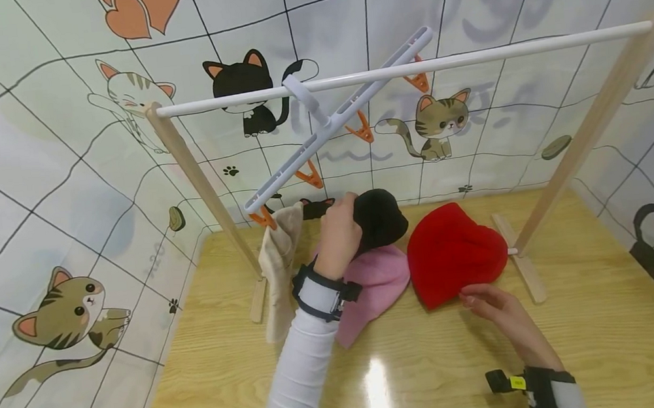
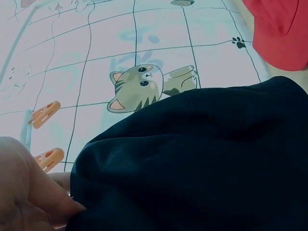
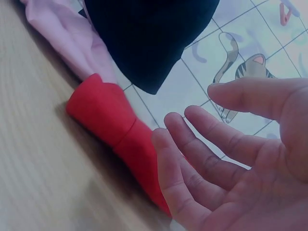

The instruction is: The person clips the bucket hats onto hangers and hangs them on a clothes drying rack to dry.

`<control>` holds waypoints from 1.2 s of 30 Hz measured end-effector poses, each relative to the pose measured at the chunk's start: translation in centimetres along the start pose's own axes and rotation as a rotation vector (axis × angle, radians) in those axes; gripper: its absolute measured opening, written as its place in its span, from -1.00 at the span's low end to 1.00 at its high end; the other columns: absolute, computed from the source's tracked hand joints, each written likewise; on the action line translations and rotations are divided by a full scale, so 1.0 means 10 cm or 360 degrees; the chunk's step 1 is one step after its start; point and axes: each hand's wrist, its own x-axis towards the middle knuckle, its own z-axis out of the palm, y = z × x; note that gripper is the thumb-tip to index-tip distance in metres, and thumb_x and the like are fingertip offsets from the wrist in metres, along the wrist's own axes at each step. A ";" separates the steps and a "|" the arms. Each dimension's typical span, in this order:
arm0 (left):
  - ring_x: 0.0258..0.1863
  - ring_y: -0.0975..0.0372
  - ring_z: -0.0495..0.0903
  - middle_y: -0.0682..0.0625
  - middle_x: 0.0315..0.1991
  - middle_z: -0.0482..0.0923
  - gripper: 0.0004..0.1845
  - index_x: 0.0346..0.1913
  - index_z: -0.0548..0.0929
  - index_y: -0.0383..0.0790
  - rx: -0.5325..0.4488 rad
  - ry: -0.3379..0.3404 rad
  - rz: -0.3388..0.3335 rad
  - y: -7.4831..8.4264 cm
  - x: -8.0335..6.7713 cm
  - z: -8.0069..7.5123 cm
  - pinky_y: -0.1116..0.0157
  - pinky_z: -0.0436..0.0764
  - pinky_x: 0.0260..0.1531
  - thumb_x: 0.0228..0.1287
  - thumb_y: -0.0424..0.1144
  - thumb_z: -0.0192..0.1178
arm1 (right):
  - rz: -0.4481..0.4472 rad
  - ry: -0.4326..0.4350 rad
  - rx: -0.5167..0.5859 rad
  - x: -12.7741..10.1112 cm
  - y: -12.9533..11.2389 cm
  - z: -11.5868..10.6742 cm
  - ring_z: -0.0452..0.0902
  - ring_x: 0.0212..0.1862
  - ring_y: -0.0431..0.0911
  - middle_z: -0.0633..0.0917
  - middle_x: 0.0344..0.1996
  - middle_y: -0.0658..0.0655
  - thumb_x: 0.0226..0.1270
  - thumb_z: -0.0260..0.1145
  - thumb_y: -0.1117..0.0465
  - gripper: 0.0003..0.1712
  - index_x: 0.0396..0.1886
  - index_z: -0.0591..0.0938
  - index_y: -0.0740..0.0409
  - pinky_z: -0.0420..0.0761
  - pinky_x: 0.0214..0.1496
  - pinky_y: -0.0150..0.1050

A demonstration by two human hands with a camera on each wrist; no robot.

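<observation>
Head view, operator A: Report the left hand [image 1: 338, 226].

B: The left hand grips a black beanie [image 1: 380, 217], fingers curled round its left edge, lifted above the wooden table [image 1: 611, 334]. The beanie hangs over a pink beanie [image 1: 379, 284] lying flat on the table. The left wrist view confirms fingers against the black fabric [image 2: 202, 159].

A: Right hand?

B: The right hand [image 1: 490, 303] is spread, fingers relaxed, holding nothing. It sits at the near edge of a red beanie [image 1: 452, 251], which lies flat beside the pink one. The right wrist view shows the fingertips [image 3: 166, 144] just beside the red fabric; contact cannot be confirmed.

A: Surroundings?

B: A wooden drying rack with a white rail [image 1: 408, 68] stands on the table. A white clip hanger [image 1: 337, 121] with orange pegs [image 1: 361, 128] hangs from the rail. A beige cloth [image 1: 279, 261] hangs from its nearest peg.
</observation>
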 end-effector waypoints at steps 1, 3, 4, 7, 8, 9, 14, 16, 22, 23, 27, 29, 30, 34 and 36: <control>-0.27 -0.11 0.63 -0.25 -0.24 0.64 -0.61 0.00 0.56 -0.38 0.0000 0.0009 0.0000 -0.01 0.00 -0.01 0.00 0.58 -0.37 0.05 -0.63 0.12 | -0.0011 -0.0001 0.0002 0.01 -0.01 0.00 0.51 0.10 0.02 0.53 0.15 0.34 0.45 0.15 0.03 -0.44 0.26 0.41 0.33 0.45 0.09 -0.21; -0.26 -0.10 0.63 -0.25 -0.23 0.64 -0.62 -0.01 0.56 -0.39 -0.0010 0.0019 0.0003 -0.02 -0.01 -0.03 -0.01 0.58 -0.35 0.05 -0.63 0.12 | -0.0034 -0.0003 -0.0013 0.05 -0.03 -0.01 0.51 0.10 0.01 0.54 0.14 0.32 0.46 0.14 0.04 -0.45 0.26 0.41 0.32 0.46 0.08 -0.25; -0.24 -0.10 0.64 -0.25 -0.22 0.64 -0.63 -0.02 0.57 -0.39 -0.0011 0.0020 0.0008 -0.03 -0.01 -0.03 -0.01 0.58 -0.34 0.05 -0.63 0.12 | -0.0049 0.0001 -0.0023 0.06 -0.04 -0.02 0.51 0.09 -0.01 0.55 0.13 0.31 0.47 0.14 0.04 -0.46 0.26 0.41 0.31 0.45 0.07 -0.26; -0.22 -0.08 0.64 -0.23 -0.21 0.64 -0.63 -0.02 0.57 -0.40 -0.0003 0.0016 0.0023 -0.05 -0.02 -0.07 0.00 0.58 -0.31 0.05 -0.64 0.12 | -0.0123 0.0006 -0.0043 0.10 -0.07 -0.04 0.54 0.06 -0.04 0.57 0.10 0.32 0.48 0.13 0.08 -0.50 0.24 0.43 0.32 0.47 0.05 -0.27; -0.22 -0.08 0.64 -0.23 -0.20 0.64 -0.63 -0.03 0.57 -0.40 0.0000 0.0011 0.0028 -0.05 -0.02 -0.09 0.00 0.58 -0.30 0.05 -0.64 0.12 | -0.0145 0.0007 -0.0051 0.11 -0.08 -0.05 0.54 0.05 -0.06 0.57 0.09 0.32 0.48 0.13 0.08 -0.51 0.23 0.43 0.32 0.47 0.05 -0.27; -0.21 -0.08 0.64 -0.23 -0.20 0.65 -0.63 -0.03 0.57 -0.40 0.0002 0.0008 0.0033 -0.06 -0.03 -0.11 0.00 0.58 -0.30 0.05 -0.64 0.12 | -0.0175 0.0008 -0.0050 0.12 -0.09 -0.06 0.55 0.04 -0.06 0.57 0.08 0.33 0.48 0.13 0.10 -0.52 0.22 0.44 0.33 0.48 0.05 -0.27; -0.21 -0.09 0.64 -0.24 -0.21 0.65 -0.62 -0.03 0.58 -0.39 -0.0012 -0.0019 0.0033 -0.10 -0.04 -0.20 -0.02 0.58 -0.30 0.04 -0.65 0.09 | -0.0283 0.0012 -0.0071 0.18 -0.16 -0.08 0.55 0.02 -0.08 0.58 0.05 0.34 0.48 0.13 0.13 -0.55 0.20 0.45 0.34 0.50 0.00 -0.36; -0.21 -0.09 0.64 -0.24 -0.22 0.65 -0.62 -0.04 0.59 -0.38 -0.0022 -0.0018 0.0036 -0.13 -0.04 -0.23 -0.03 0.57 -0.30 0.04 -0.66 0.08 | -0.0301 0.0003 -0.0090 0.21 -0.20 -0.09 0.54 0.03 -0.07 0.57 0.06 0.35 0.48 0.13 0.12 -0.55 0.20 0.45 0.33 0.51 0.00 -0.34; -0.15 -0.07 0.63 -0.22 -0.17 0.66 -0.59 -0.03 0.59 -0.38 -0.0034 -0.0022 0.0064 -0.20 -0.05 -0.28 -0.03 0.55 -0.23 0.02 -0.68 0.03 | -0.0305 -0.0044 -0.0176 0.32 -0.37 -0.06 0.49 0.10 0.15 0.56 0.10 0.33 0.46 0.15 0.10 -0.53 0.22 0.44 0.29 0.52 0.04 -0.23; -0.15 -0.07 0.63 -0.22 -0.16 0.66 -0.58 -0.03 0.59 -0.38 -0.0035 -0.0022 0.0062 -0.21 -0.05 -0.29 -0.03 0.55 -0.22 0.02 -0.68 0.03 | -0.0310 -0.0052 -0.0186 0.34 -0.41 -0.05 0.48 0.11 0.19 0.56 0.10 0.32 0.46 0.15 0.10 -0.53 0.22 0.44 0.29 0.53 0.05 -0.20; -0.13 -0.11 0.60 -0.22 -0.12 0.66 -0.56 -0.01 0.60 -0.37 -0.0064 -0.0046 0.0019 -0.25 -0.07 -0.34 -0.07 0.54 -0.23 0.03 -0.68 0.01 | -0.0329 -0.0092 -0.0197 0.42 -0.55 0.01 0.45 0.13 0.26 0.57 0.11 0.30 0.43 0.19 0.09 -0.51 0.23 0.45 0.27 0.52 0.08 -0.15; -0.15 -0.13 0.60 -0.23 -0.14 0.66 -0.55 -0.01 0.61 -0.37 -0.0058 -0.0043 0.0012 -0.27 -0.08 -0.37 -0.08 0.54 -0.24 0.02 -0.68 0.00 | -0.0347 -0.0119 -0.0194 0.46 -0.60 0.04 0.45 0.13 0.27 0.57 0.11 0.30 0.42 0.21 0.10 -0.51 0.23 0.45 0.27 0.52 0.08 -0.15; -0.16 -0.14 0.60 -0.24 -0.15 0.66 -0.55 -0.01 0.61 -0.37 -0.0058 -0.0044 0.0013 -0.28 -0.08 -0.38 -0.08 0.53 -0.25 0.01 -0.68 -0.01 | -0.0353 -0.0133 -0.0192 0.48 -0.63 0.05 0.46 0.13 0.26 0.57 0.11 0.30 0.41 0.22 0.11 -0.51 0.23 0.46 0.27 0.52 0.07 -0.17; -0.25 -0.14 0.62 -0.28 -0.21 0.66 -0.53 0.00 0.60 -0.40 -0.0067 -0.0025 0.0028 -0.34 -0.10 -0.42 -0.05 0.55 -0.28 0.00 -0.69 -0.04 | -0.0383 -0.0194 -0.0201 0.58 -0.73 0.09 0.46 0.13 0.25 0.58 0.09 0.28 0.39 0.23 0.14 -0.52 0.23 0.47 0.26 0.52 0.08 -0.13; -0.25 -0.13 0.63 -0.29 -0.21 0.65 -0.54 0.01 0.60 -0.41 -0.0100 -0.0031 0.0018 -0.36 -0.12 -0.42 -0.04 0.56 -0.27 0.02 -0.69 -0.05 | -0.0388 -0.0215 -0.0218 0.64 -0.79 0.11 0.46 0.13 0.22 0.58 0.09 0.27 0.39 0.24 0.14 -0.52 0.23 0.47 0.24 0.51 0.10 -0.07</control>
